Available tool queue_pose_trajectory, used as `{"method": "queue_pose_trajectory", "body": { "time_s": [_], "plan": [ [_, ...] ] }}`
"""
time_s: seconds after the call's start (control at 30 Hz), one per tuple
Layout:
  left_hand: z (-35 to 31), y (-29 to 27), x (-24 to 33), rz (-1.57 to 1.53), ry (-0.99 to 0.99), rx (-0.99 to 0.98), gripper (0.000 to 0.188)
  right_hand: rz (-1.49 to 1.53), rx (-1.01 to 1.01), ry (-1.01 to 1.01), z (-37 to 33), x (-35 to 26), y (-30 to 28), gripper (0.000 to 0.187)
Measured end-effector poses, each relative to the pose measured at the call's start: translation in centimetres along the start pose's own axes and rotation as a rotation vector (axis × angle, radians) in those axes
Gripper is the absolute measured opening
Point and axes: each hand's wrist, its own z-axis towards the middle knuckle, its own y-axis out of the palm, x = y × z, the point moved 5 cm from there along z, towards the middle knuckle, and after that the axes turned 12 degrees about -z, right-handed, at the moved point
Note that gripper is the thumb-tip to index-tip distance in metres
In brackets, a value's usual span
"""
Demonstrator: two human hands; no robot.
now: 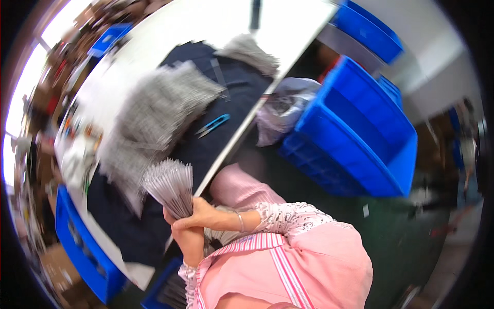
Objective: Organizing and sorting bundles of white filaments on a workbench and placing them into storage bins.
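Observation:
Both my hands are closed around a fanned bundle of thin, greyish translucent strips [172,183], near the table's edge. My right hand [205,213] wraps the bundle's lower end from the right. Just below it, my left hand [186,239] grips the same end, its fingers partly hidden. The strips spread apart at the top; their exact kind is too blurred to tell. Beyond them a big pile of similar grey strips [159,113] lies on a dark cloth [242,90]. Small blue thread snips [212,126] rest on the cloth, right of that pile.
A smaller grey bundle [249,53] sits farther back on the white table [293,26]. To the right stand a large blue crate [355,139] and a plastic bag [283,110]. Another blue bin [85,252] is at the lower left. White plastic [80,162] lies at the left.

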Motion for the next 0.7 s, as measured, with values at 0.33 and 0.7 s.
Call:
{"method": "queue_pose_trajectory", "body": {
  "time_s": [0.33, 0.7],
  "plan": [
    [-1.5, 15.1, 1.2, 1.301, 0.124, -1.062, 0.128, 0.716, 0.148, -0.019, -6.3, -3.2, -11.9, 0.038],
    [-1.3, 28.5, -2.0, 0.522, -0.009, -1.231, 0.096, -0.060, 0.683, -0.403, -17.9, -18.5, -30.6, 0.039]
  ]
}}
